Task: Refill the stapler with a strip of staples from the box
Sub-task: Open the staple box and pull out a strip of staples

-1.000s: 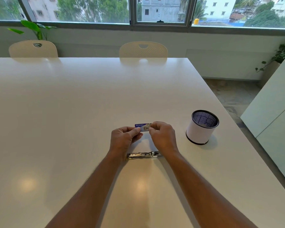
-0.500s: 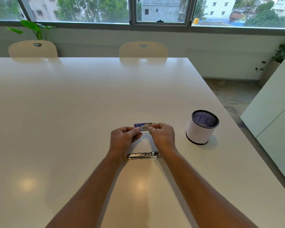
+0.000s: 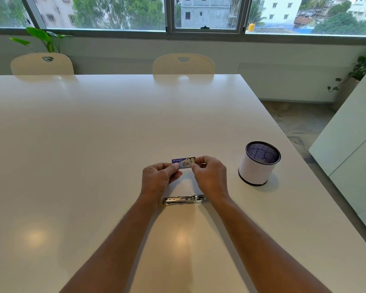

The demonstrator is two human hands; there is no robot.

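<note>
A small blue staple box (image 3: pixel 182 163) is held level just above the white table (image 3: pixel 93 144). My left hand (image 3: pixel 159 178) pinches its left end between thumb and fingers. My right hand (image 3: pixel 209 176) pinches the box's right end, where a flap or inner tray edge shows. The metal stapler (image 3: pixel 184 199) lies on the table between my wrists, nearer to me than the box, and neither hand touches it. I cannot see any staples.
A white cylindrical mesh cup (image 3: pixel 259 163) with a black rim stands to the right of my hands. Two cream chairs (image 3: pixel 183 64) stand at the table's far edge. The table's right edge drops to the floor beside a white cabinet (image 3: pixel 351 144).
My right fingers have shifted slightly at the box's right end. The box, the stapler and my left hand stay almost where they were.
</note>
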